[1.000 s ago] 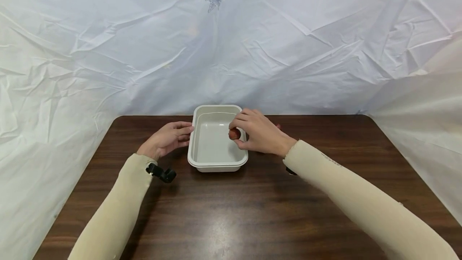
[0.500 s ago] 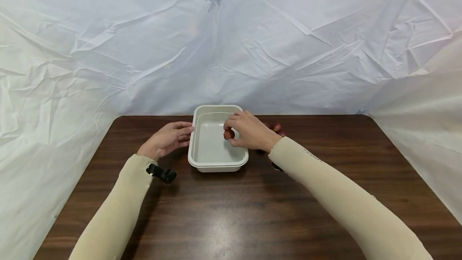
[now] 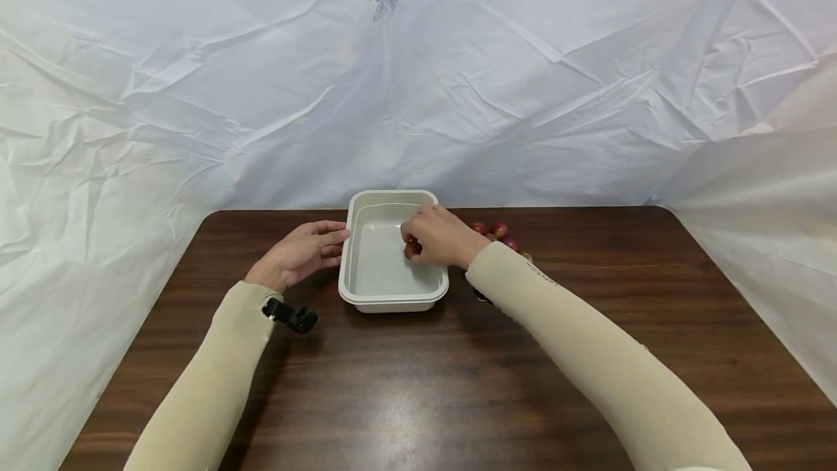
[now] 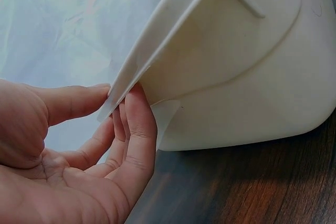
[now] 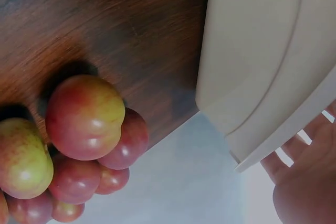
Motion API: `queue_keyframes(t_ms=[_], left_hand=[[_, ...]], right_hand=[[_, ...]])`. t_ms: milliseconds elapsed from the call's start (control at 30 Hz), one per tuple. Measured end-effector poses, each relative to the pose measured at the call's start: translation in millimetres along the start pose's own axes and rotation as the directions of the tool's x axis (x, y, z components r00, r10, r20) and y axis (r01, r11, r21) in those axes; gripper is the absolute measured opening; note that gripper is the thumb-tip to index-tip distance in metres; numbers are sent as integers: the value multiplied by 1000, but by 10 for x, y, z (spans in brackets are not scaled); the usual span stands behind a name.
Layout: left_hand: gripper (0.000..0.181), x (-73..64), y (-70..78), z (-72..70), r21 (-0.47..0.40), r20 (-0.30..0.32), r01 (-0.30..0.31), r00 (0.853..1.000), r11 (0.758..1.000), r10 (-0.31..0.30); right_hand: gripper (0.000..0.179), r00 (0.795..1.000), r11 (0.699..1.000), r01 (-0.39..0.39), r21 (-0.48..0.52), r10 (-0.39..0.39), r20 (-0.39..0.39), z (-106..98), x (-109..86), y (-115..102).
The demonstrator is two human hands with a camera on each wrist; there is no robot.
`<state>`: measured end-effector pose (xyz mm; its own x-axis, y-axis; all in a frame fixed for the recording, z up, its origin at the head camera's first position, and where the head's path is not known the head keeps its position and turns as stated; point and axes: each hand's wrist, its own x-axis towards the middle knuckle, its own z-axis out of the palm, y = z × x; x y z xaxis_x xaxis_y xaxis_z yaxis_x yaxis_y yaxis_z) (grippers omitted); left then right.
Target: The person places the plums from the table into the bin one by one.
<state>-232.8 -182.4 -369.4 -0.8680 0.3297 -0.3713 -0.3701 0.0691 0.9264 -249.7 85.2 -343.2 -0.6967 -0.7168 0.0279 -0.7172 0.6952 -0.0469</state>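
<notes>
A pale grey rectangular tub [image 3: 394, 299] stands near the far edge of the table. My left hand [image 3: 303, 251] pinches its left rim; the left wrist view shows the thumb on top of the rim [image 4: 157, 40] and curled fingers [image 4: 139, 135] beneath. Inside the tub, low over its floor, my right hand [image 3: 439, 236] holds a reddish plum [image 3: 412, 249], partly hidden by the fingers. Past the tub's wall in the right wrist view, part of the right hand [image 5: 312, 177] shows, but not the plum it holds.
Several red and yellow plums [image 3: 500, 230] lie clustered on the dark wooden table [image 3: 405, 384], right of the tub and partly behind the right forearm. Close up, one large plum [image 5: 84, 116] is nearest. A wrinkled white sheet [image 3: 418, 93] hangs behind the table's far edge.
My right hand has moved left and down into the tub with the plum, uncovering more of the plums on the right. The left hand stays at the rim.
</notes>
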Motion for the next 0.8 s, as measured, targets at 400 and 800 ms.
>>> queue_keyframes(t_ms=[400, 800], left_hand=[[50, -17, 2, 2, 5, 3, 0, 1000, 1000, 0], [49, -4, -34, 24, 11, -10, -28, 1000, 1000, 28]], right_hand=[[30, 998, 998, -52, 34, 51, 35, -29, -34, 14], [31, 985, 998, 51, 26, -46, -167, -154, -366, 34]])
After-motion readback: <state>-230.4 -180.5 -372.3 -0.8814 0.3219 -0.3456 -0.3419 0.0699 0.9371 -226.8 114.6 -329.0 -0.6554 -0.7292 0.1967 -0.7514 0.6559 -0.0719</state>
